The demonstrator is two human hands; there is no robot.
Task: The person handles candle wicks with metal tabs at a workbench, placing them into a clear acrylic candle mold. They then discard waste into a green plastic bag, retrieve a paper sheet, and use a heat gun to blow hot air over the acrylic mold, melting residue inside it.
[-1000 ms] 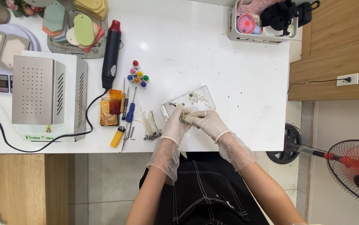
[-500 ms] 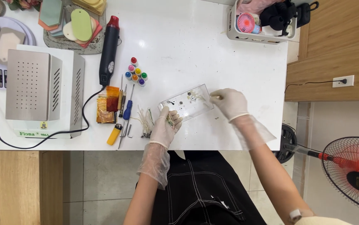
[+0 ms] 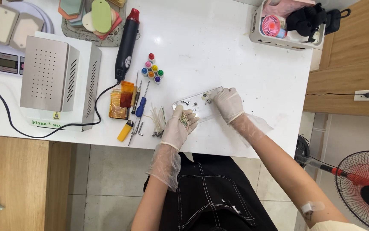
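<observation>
Now our hands have parted. A second ago both gloved hands were bunched together over the near end of the clear tray (image 3: 198, 105); since then the right hand (image 3: 229, 104) has slid out to the tray's far corner, while the left hand (image 3: 179, 128) has stayed at the near corner. We judge the work has passed from sorting the bits to steadying or shifting the tray.

Our left grip is closed around a small tuft of thin, pale, wiry bits (image 3: 184, 119), pinched between thumb and fingers; they look like dried stems, though at this size we cannot be sure. Our right grip rests on the tray's upper edge with fingertips curled over it, so it seems to pinch the rim, but we cannot tell how firmly.

The tray is a flat, glossy rectangle of transparent plastic, lying tilted on the matte white table (image 3: 218, 51), between our two grips. Small dark specks sit inside it. The gloves are thin, crinkled, see-through film, loose at the cuffs.

Just left of the left grip lies a loose bundle of pale sticks (image 3: 158, 122); beyond it are a blue-handled screwdriver (image 3: 140, 107) and a yellow lighter (image 3: 125, 130).
</observation>
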